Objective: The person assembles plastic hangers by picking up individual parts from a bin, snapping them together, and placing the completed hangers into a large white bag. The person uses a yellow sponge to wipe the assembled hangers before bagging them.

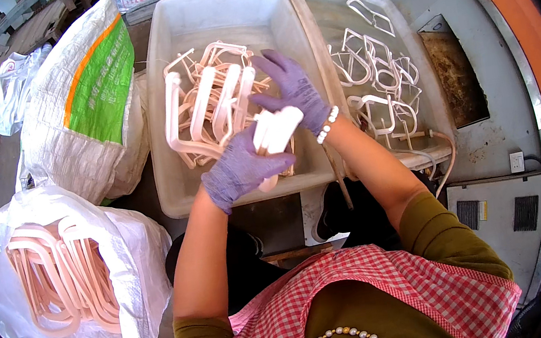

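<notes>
My left hand [239, 167], in a purple glove, is closed round a bundle of pale pink bent plastic handles. Their whitish ends [277, 129] stick up past the thumb. Just above and to the right, my gloved right hand [292, 89] has its fingers spread, close to the bundle; whether it touches any piece is hard to tell. Beneath both hands, a tangled heap of similar pink handles [206, 102] lies in a large whitish plastic tub [223, 16]. The lower part of the held bundle is partly hidden by my left hand.
A white plastic bag [134, 262] at the lower left holds many stacked pink handles [65, 271]. Behind it stands a white woven sack [51, 140] with a green patch. On the right, a second tub [349, 11] holds water, loose white frames [377, 73] and a hose [448, 156].
</notes>
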Action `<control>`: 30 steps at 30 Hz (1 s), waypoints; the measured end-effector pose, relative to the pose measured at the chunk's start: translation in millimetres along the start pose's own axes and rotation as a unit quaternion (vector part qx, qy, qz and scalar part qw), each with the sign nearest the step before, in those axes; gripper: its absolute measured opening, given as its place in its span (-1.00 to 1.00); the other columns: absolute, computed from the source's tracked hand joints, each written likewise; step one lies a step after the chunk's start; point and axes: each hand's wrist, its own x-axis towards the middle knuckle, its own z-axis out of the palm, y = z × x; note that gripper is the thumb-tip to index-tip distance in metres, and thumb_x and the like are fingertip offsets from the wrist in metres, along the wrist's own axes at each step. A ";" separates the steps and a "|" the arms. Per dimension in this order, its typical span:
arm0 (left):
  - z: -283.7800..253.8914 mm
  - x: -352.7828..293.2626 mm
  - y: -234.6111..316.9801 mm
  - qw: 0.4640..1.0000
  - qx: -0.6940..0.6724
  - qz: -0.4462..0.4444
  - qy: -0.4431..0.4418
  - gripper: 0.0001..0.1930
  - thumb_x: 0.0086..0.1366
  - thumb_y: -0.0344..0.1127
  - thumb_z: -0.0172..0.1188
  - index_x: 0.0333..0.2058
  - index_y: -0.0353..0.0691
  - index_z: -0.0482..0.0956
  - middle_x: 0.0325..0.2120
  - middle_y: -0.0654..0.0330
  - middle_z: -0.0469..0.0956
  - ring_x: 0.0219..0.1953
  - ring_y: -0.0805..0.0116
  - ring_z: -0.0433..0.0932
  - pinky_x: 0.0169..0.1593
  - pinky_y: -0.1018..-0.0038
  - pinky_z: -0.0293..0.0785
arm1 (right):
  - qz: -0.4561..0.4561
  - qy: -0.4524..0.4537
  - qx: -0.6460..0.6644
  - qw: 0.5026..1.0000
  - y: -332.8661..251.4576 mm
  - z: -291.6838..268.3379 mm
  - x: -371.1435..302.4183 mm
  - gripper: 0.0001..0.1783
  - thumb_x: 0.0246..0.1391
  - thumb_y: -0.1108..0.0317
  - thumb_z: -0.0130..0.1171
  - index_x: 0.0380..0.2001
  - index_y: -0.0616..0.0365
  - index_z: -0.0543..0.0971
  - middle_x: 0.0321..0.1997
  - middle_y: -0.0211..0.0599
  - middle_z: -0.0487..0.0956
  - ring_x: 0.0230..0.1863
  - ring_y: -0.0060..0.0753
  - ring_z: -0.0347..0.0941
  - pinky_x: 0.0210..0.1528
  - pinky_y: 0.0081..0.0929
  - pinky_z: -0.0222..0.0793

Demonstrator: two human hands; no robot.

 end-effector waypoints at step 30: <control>-84.4 -12.3 -2.0 0.863 -0.225 0.098 0.443 -0.71 0.18 -0.27 0.27 -0.18 -0.29 0.48 -0.45 0.18 0.52 -0.41 0.37 0.53 -0.27 0.46 0.52 | -0.035 -0.031 0.223 0.974 -89.8 31.8 216.3 -0.58 0.17 0.03 -0.12 -0.32 0.19 0.53 -0.47 -0.07 0.48 -0.47 -0.06 0.39 -0.30 -0.33 0.37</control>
